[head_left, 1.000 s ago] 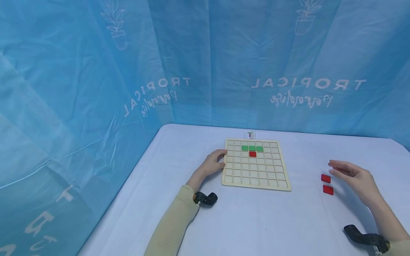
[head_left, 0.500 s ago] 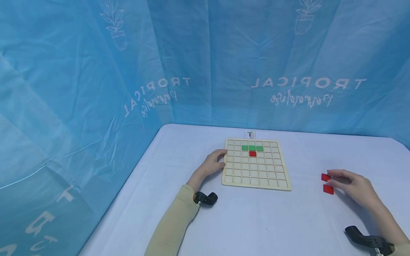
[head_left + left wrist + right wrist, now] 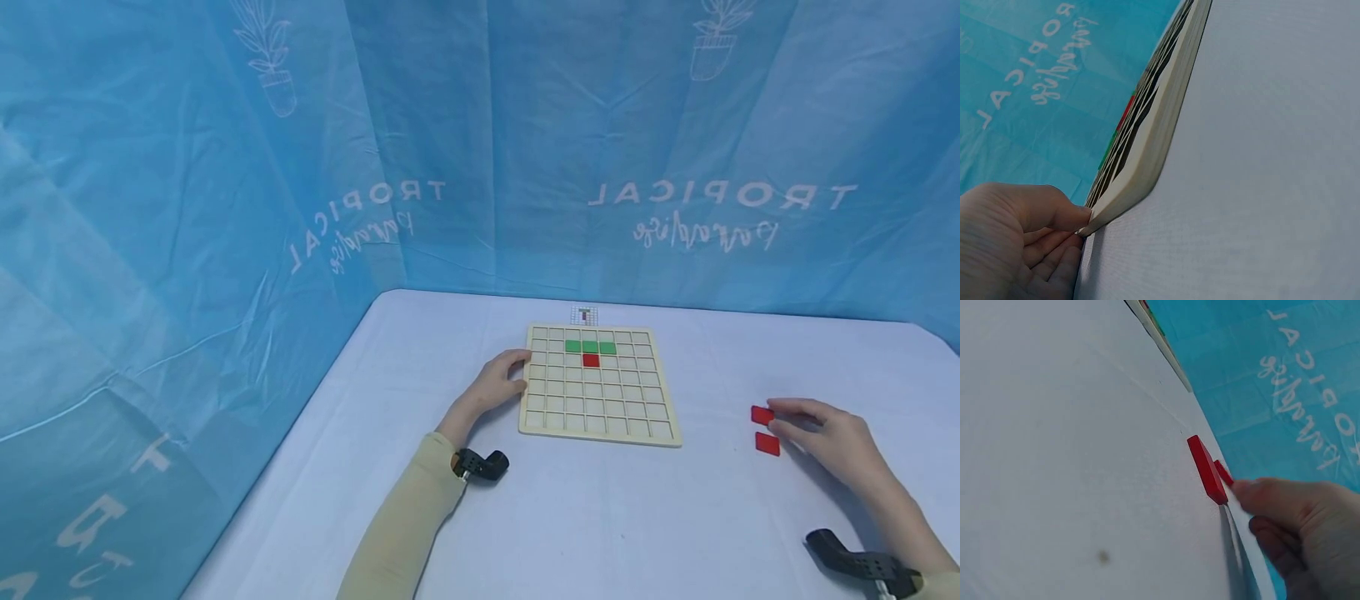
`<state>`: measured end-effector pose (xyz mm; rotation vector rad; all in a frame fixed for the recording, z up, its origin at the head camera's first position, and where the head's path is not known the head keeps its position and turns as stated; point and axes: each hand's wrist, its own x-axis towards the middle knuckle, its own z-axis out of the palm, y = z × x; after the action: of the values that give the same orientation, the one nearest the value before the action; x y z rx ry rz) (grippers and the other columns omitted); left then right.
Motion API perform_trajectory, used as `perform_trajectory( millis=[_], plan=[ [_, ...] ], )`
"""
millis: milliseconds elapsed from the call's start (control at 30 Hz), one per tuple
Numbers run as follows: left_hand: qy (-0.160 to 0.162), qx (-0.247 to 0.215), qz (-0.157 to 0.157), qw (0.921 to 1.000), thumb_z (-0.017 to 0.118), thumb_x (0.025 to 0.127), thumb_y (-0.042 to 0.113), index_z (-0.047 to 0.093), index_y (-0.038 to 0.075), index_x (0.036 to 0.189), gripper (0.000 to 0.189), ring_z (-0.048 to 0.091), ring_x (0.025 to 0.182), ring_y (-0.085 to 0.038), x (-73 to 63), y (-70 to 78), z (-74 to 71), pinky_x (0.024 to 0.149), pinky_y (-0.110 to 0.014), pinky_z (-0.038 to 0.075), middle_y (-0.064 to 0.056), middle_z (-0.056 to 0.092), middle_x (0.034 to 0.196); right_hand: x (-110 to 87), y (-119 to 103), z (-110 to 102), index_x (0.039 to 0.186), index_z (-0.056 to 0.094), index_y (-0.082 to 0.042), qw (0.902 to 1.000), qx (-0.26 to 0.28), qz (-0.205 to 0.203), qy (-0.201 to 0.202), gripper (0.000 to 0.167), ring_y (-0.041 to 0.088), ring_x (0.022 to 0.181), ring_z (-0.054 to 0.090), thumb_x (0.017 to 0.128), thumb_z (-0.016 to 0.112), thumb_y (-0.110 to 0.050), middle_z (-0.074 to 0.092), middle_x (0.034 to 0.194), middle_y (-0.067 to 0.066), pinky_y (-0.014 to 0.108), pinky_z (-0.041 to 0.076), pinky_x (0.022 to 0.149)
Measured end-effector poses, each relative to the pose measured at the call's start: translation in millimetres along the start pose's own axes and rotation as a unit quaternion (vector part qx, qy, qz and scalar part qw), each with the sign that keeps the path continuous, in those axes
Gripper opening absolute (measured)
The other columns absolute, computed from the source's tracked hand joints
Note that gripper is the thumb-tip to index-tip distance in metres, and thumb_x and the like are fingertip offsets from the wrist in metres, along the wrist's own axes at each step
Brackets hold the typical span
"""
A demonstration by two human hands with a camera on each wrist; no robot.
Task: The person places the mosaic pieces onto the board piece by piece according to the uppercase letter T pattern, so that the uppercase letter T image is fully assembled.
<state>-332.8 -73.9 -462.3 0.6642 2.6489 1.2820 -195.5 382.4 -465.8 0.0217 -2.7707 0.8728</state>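
Note:
In the head view my left hand (image 3: 497, 382) holds the left edge of a pale wooden grid board (image 3: 600, 442). The left wrist view shows the thumb (image 3: 1054, 209) right at the board's rim, other fingers bent below it. Three green tiles (image 3: 590, 347) sit in a row on the board, with a red tile (image 3: 591, 361) under the middle one. Off to the right, my right hand (image 3: 832, 437) pinches the farther loose red tile (image 3: 761, 414) between thumb and index finger, at the tabletop. A nearer red tile (image 3: 1205, 469) lies flat beside it.
A small printed grid pattern (image 3: 584, 316) in green and red lies behind the board. White cloth (image 3: 600, 525) covers the table. Blue printed curtains (image 3: 540, 150) stand along the back and left sides. A black camera mount (image 3: 483, 465) is strapped to each wrist.
My right hand has come down and slightly toward me onto the farther loose red tile, its thumb and index finger now at it. The left hand and the board stay put.

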Motion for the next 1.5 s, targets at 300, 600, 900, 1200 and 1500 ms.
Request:
perform_trajectory(
  millis=[300,600,900,1200,1500],
  plan=[
    [0.001,0.005,-0.002,1.0,0.058,0.088,0.0,0.044,0.002,0.138,0.052,0.038,0.132,-0.023,0.0,1.6,-1.0,0.109,-0.03,0.031,-0.012,0.041,0.142,11.0,-19.4,-25.5,0.131,0.053,-0.001,0.9968,0.038,0.05,0.05,0.057,0.041,0.12,0.044,0.091,0.061,-0.04,0.053,0.127,0.027,0.061,0.044,0.089],
    [0.002,0.002,0.002,1.0,0.058,0.088,0.0,0.045,0.001,0.138,0.051,0.038,0.132,-0.023,-0.1,-0.1,0.0,0.109,-0.03,0.031,-0.012,0.042,0.142,44.3,-65.2,-39.7,0.132,0.055,-0.008,0.9902,0.12,0.016,0.07,0.052,0.012,0.119,0.047,0.09,0.063,-0.038,0.055,0.114,-0.016,-0.001,0.038,0.071],
    [0.0,0.003,0.002,1.0,0.058,0.089,0.0,0.045,0.002,0.138,0.051,0.037,0.132,-0.022,-1.3,0.4,-0.4,0.11,-0.031,0.03,-0.012,0.042,0.142,80.5,-125.8,0.9,0.129,0.057,-0.007,0.9838,0.173,-0.026,0.039,0.053,0.021,0.117,0.048,0.088,0.064,-0.04,0.057,0.125,0.011,0.043,0.046,0.097],
    [-0.003,0.009,-0.001,1.0,0.058,0.089,0.001,0.044,0.003,0.139,0.051,0.036,0.133,-0.021,-0.7,0.5,-0.6,0.11,-0.028,0.029,-0.011,0.042,0.142,125.5,-111.6,70.7,0.127,0.061,-0.018,0.9645,0.246,-0.094,0.015,0.043,0.015,0.115,0.053,0.088,0.067,-0.034,0.06,0.124,0.003,0.032,0.044,0.099],
    [-0.003,0.012,-0.001,0.9999,0.058,0.089,0.0,0.044,0.002,0.139,0.051,0.036,0.133,-0.021,-1.9,1.9,-1.6,0.11,-0.028,0.03,-0.011,0.042,0.142,118.6,-136.3,87.1,0.123,0.063,-0.012,0.9538,0.285,-0.094,0.001,0.041,0.023,0.111,0.055,0.088,0.068,-0.031,0.061,0.12,0.01,0.036,0.048,0.094]
  ],
)
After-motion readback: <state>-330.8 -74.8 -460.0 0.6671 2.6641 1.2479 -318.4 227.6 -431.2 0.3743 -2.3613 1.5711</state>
